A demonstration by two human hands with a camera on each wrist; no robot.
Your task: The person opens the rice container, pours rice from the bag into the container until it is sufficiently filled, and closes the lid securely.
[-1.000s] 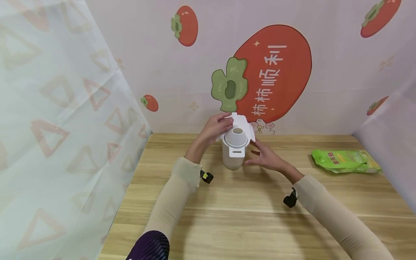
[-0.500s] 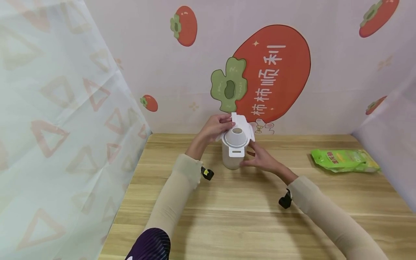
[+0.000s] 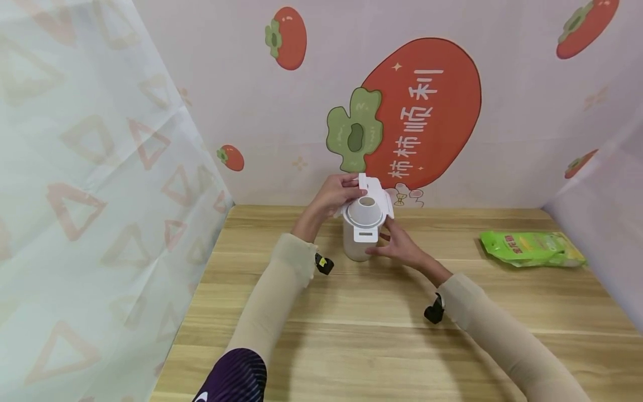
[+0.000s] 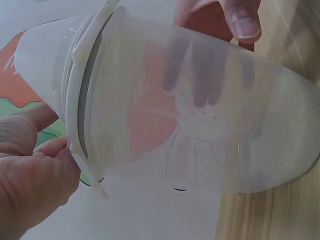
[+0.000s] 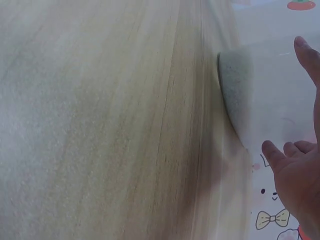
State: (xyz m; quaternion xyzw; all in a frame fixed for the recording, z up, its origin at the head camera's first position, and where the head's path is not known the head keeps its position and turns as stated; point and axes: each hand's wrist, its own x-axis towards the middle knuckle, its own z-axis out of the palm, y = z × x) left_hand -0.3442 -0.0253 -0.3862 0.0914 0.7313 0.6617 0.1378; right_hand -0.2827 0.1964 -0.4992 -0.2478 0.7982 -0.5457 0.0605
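A tall translucent canister stands upright on the table near the back wall. Its white clip lid carries a round raised spout cap, with a side flap sticking out toward me. My left hand is at the lid's left side; in the left wrist view its thumb and fingertip pinch a flap at the rim. My right hand holds the body from the right, thumb in front. Its fingers show through the clear wall in the left wrist view. A pale speckled layer is visible low in the canister.
A green packet lies on the wooden table at the right. Patterned sheets form a back wall close behind the canister and a side wall on the left.
My right hand has moved left and closed in around the canister's body. The left hand has shifted slightly right at the lid. The canister stays in place.
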